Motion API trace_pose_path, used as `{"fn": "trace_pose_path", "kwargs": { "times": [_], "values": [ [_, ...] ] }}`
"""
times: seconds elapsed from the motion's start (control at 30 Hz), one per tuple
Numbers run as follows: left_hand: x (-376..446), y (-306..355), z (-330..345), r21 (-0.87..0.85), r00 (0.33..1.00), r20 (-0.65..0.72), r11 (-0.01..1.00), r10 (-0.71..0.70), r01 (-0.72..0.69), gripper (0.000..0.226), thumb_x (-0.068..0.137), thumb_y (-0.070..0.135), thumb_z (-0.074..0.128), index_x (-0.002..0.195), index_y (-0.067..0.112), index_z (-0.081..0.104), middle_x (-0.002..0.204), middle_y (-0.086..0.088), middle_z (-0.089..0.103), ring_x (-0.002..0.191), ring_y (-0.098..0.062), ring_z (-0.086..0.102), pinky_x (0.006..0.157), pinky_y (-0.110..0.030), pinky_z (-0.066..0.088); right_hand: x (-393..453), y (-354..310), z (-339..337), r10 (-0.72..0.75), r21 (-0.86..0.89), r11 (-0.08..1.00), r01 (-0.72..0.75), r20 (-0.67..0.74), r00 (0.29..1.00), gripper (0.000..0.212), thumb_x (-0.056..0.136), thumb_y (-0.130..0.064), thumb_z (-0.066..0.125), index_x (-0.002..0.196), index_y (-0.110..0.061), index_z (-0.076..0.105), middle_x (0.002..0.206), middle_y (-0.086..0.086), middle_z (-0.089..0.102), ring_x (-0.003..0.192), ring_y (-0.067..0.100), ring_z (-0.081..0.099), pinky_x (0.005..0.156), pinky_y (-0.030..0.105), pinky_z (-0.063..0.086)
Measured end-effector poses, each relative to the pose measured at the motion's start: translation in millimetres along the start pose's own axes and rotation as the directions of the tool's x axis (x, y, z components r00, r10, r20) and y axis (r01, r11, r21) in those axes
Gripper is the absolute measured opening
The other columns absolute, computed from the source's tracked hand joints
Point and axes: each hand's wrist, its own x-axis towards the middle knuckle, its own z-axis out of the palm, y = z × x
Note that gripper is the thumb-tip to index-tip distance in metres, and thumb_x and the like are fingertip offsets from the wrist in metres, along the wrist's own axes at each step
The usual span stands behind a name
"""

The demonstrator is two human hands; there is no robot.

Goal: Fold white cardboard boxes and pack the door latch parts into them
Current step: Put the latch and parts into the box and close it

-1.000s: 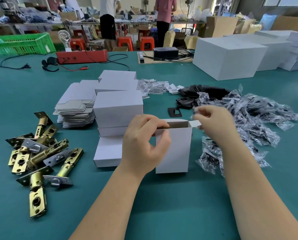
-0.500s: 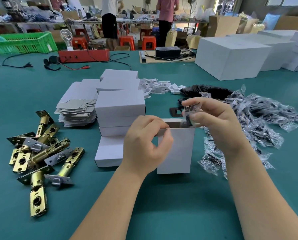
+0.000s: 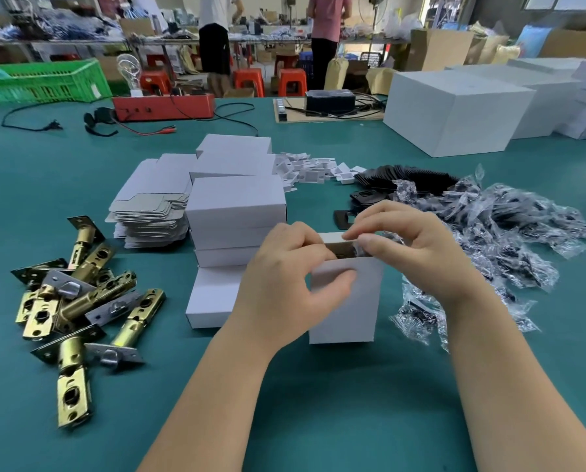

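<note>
A small white cardboard box (image 3: 347, 301) stands upright on the green table (image 3: 318, 403), its top open. My left hand (image 3: 291, 277) grips the box's upper left edge. My right hand (image 3: 417, 247) is over the open top, fingertips pinched on a small clear plastic bag (image 3: 359, 248) at the opening; what the bag holds is hidden. Brass door latches (image 3: 77, 301) lie in a heap at the left. Closed white boxes (image 3: 235, 212) are stacked just behind my left hand, beside a pile of flat box blanks (image 3: 148, 212).
A heap of clear bags with black parts (image 3: 489, 240) lies at the right, black plates (image 3: 407, 180) and small white plastic pieces (image 3: 312, 166) behind it. Big white cartons (image 3: 454, 110) stand far right. A red device (image 3: 164, 107), cables and a green crate (image 3: 43, 80) line the back; people stand beyond.
My right hand took a small bag from the heap, carried it left over the box, and now lowers it into the open top. My left hand stayed on the box.
</note>
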Motion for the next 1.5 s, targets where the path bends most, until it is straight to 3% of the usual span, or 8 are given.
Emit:
{"fn": "trace_pose_path", "kwargs": {
  "times": [0.1,0.3,0.43,0.67,0.8,0.97,1.27,1.5],
  "values": [
    [-1,-1,2,0.030,0.999,-0.029,0.999,0.037,-0.036,0.032,0.080,0.036,0.068,0.073,0.005,0.072,0.081,-0.002,0.059,0.076,-0.022,0.054,0.064,-0.037,0.046,-3,0,-5,-0.004,-0.011,1.000,0.004,0.009,1.000,0.012,0.081,-0.011,0.069,0.077,-0.021,0.071,0.093,0.001,0.065,0.095,0.018,0.060,0.078,0.038,0.051],
    [0,4,-1,-0.255,0.985,-0.020,0.954,-0.171,0.160,0.024,0.076,0.039,0.061,0.099,0.029,0.059,0.106,0.013,0.048,0.090,-0.007,0.056,0.064,-0.015,0.049,0,1,-5,0.070,-0.335,0.942,-0.024,0.128,0.989,0.038,0.085,-0.046,0.048,0.062,-0.026,0.071,0.116,-0.020,0.057,0.115,-0.006,0.042,0.086,0.002,0.027],
    [12,1,0,-0.675,0.739,0.216,0.450,-0.638,0.585,0.020,0.090,0.014,0.040,0.095,0.023,0.058,0.102,0.001,0.054,0.072,-0.005,0.063,0.057,-0.018,0.051,1,6,-3,0.118,-0.264,0.959,-0.100,0.053,0.992,0.045,0.094,-0.034,0.056,0.068,0.002,0.069,0.104,-0.019,0.061,0.094,-0.007,0.052,0.074,0.003,0.035],
    [14,-4,3,-0.805,0.583,0.426,0.004,-0.692,0.593,0.037,0.092,0.000,0.035,0.107,0.012,0.067,0.084,-0.004,0.071,0.071,-0.015,0.066,0.064,-0.027,0.054,11,10,-3,0.350,-0.111,0.910,-0.399,-0.310,0.884,0.018,0.087,-0.039,0.063,0.094,-0.023,0.062,0.065,-0.005,0.056,0.056,0.009,0.050,0.054,0.025,0.044],
    [14,-1,7,-0.827,0.575,0.400,-0.010,-0.714,0.562,0.022,0.095,0.006,0.050,0.099,0.018,0.069,0.076,0.000,0.071,0.059,-0.010,0.064,0.051,-0.020,0.050,14,7,-2,0.531,0.388,0.809,-0.441,-0.161,0.832,0.022,0.094,-0.003,0.042,0.102,-0.013,0.060,0.052,-0.002,0.058,0.042,0.010,0.048,0.040,0.022,0.041],
    [13,-1,11,-0.824,0.567,0.369,0.022,-0.736,0.566,0.016,0.094,0.027,0.061,0.105,0.017,0.065,0.079,0.003,0.070,0.061,-0.008,0.063,0.049,-0.022,0.048,11,6,-2,0.472,0.636,0.669,-0.385,0.037,0.881,0.027,0.097,-0.015,0.040,0.115,-0.011,0.060,0.064,0.002,0.059,0.055,0.012,0.050,0.054,0.024,0.042],
    [9,3,14,-0.854,0.840,0.133,0.370,-0.526,0.367,0.046,0.078,0.002,0.056,0.107,0.035,0.067,0.095,0.007,0.074,0.089,-0.008,0.067,0.077,-0.023,0.054,7,13,6,0.294,0.592,0.746,-0.306,0.120,0.948,0.048,0.068,-0.011,0.067,0.116,-0.018,0.063,0.092,0.004,0.067,0.080,0.016,0.064,0.073,0.028,0.053],
    [8,0,15,-0.823,0.894,0.044,0.491,-0.446,0.285,0.037,0.076,0.003,0.054,0.070,0.032,0.076,0.079,0.011,0.070,0.082,-0.005,0.062,0.073,-0.017,0.049,10,15,27,0.216,0.660,0.742,-0.115,-0.072,0.974,0.039,0.076,0.007,0.053,0.059,-0.022,0.073,0.073,-0.006,0.070,0.067,0.010,0.065,0.059,0.018,0.050]
  ]
}}
